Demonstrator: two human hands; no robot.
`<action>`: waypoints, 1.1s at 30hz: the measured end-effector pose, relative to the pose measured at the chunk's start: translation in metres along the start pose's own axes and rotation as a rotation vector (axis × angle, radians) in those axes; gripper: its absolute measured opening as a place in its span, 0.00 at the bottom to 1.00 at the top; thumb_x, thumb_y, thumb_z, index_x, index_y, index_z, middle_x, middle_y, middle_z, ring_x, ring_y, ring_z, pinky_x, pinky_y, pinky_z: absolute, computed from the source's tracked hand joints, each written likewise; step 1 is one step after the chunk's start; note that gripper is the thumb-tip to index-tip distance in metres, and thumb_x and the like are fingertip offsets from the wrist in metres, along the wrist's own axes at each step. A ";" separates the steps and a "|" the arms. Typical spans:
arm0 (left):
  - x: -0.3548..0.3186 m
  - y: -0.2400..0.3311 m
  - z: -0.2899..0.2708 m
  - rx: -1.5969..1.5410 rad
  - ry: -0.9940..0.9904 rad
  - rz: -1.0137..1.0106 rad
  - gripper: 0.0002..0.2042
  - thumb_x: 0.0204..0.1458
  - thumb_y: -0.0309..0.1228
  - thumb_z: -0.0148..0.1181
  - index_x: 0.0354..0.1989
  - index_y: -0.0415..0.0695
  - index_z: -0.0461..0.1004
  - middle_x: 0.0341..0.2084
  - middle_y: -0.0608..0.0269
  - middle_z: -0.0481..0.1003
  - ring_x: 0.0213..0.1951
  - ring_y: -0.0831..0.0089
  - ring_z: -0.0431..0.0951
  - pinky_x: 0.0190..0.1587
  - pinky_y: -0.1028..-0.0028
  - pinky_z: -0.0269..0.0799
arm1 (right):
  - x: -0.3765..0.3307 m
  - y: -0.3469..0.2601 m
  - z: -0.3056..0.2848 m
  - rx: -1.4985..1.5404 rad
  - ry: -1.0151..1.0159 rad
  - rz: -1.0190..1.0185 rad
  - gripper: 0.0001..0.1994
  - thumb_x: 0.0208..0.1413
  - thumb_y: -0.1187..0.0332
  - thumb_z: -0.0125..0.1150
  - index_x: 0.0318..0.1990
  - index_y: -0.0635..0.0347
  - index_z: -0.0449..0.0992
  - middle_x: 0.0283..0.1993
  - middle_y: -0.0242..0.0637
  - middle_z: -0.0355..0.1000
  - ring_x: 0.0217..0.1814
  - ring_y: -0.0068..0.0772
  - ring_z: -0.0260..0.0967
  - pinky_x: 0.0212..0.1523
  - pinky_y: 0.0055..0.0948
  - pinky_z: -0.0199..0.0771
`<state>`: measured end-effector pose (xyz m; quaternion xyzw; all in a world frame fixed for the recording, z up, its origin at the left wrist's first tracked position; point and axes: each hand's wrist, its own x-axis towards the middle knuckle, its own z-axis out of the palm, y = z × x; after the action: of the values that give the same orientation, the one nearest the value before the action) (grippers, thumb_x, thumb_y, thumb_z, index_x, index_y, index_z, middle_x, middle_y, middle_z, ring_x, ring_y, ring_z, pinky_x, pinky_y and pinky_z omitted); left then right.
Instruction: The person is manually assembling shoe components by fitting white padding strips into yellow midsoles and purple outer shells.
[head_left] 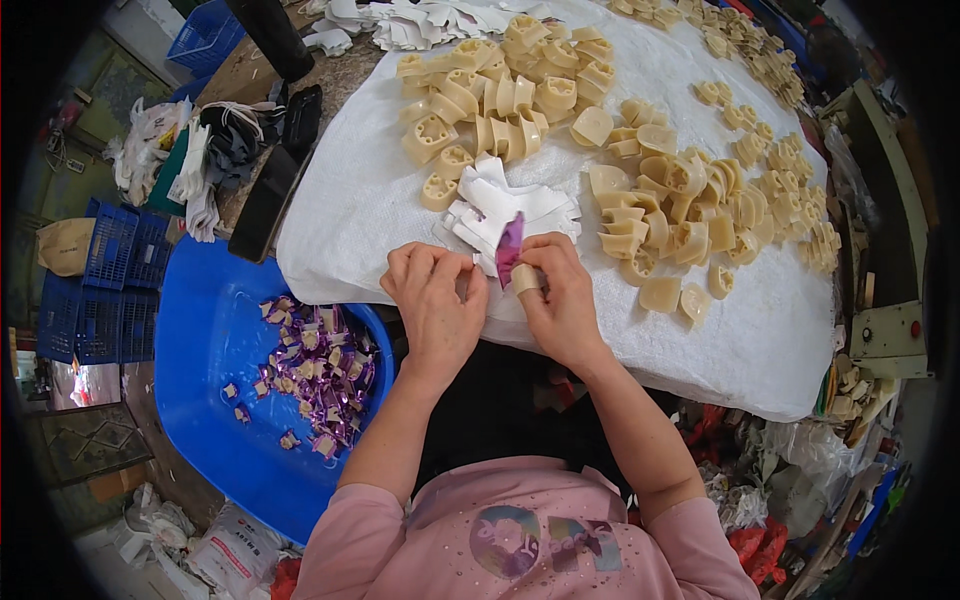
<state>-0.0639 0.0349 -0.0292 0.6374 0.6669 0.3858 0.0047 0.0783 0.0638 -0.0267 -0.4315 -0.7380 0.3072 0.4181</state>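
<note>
My right hand (563, 298) pinches a small cream plastic heel piece (524, 279) with a shiny purple strip (509, 248) standing up from it. My left hand (433, 302) is right beside it, fingers curled on the white cloth (340, 210), thumb and fingers touching the same piece from the left. Just beyond both hands lies a small pile of white cut-out pieces (500, 205). Heaps of cream plastic heel pieces (500, 90) cover the cloth farther back and to the right (690, 200).
A blue tub (200, 340) at my lower left holds several purple-wrapped pieces (320, 370). A black phone-like slab (263, 205) lies at the cloth's left edge. Blue crates (110, 280) stand at far left. A beige machine (885, 330) sits at right.
</note>
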 end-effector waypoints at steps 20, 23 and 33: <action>0.005 -0.005 -0.017 -0.230 -0.065 -0.061 0.17 0.41 0.22 0.60 0.43 0.41 0.69 0.41 0.53 0.66 0.47 0.53 0.65 0.49 0.58 0.58 | -0.047 -0.011 -0.118 0.172 0.577 -0.086 0.03 0.53 0.78 0.51 0.35 0.64 0.65 0.41 0.42 0.64 0.44 0.29 0.61 0.48 0.26 0.61; 0.006 0.030 -0.034 0.000 -0.057 0.124 0.17 0.40 0.20 0.55 0.43 0.39 0.72 0.42 0.50 0.66 0.47 0.53 0.65 0.49 0.59 0.61 | -0.058 -0.015 -0.120 -0.162 0.438 -0.132 0.10 0.44 0.82 0.54 0.34 0.62 0.65 0.39 0.45 0.64 0.41 0.40 0.61 0.46 0.33 0.60; -0.062 0.089 0.009 -1.590 -0.743 -0.770 0.16 0.62 0.36 0.43 0.52 0.38 0.66 0.37 0.66 0.70 0.37 0.78 0.71 0.40 0.75 0.67 | -0.070 -0.040 -0.084 -0.539 0.015 -0.170 0.12 0.36 0.69 0.62 0.32 0.57 0.73 0.50 0.39 0.65 0.51 0.44 0.59 0.49 0.45 0.52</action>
<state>0.0278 -0.0236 -0.0189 0.2664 0.3295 0.4707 0.7739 0.1569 -0.0090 0.0202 -0.4659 -0.8236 0.0604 0.3178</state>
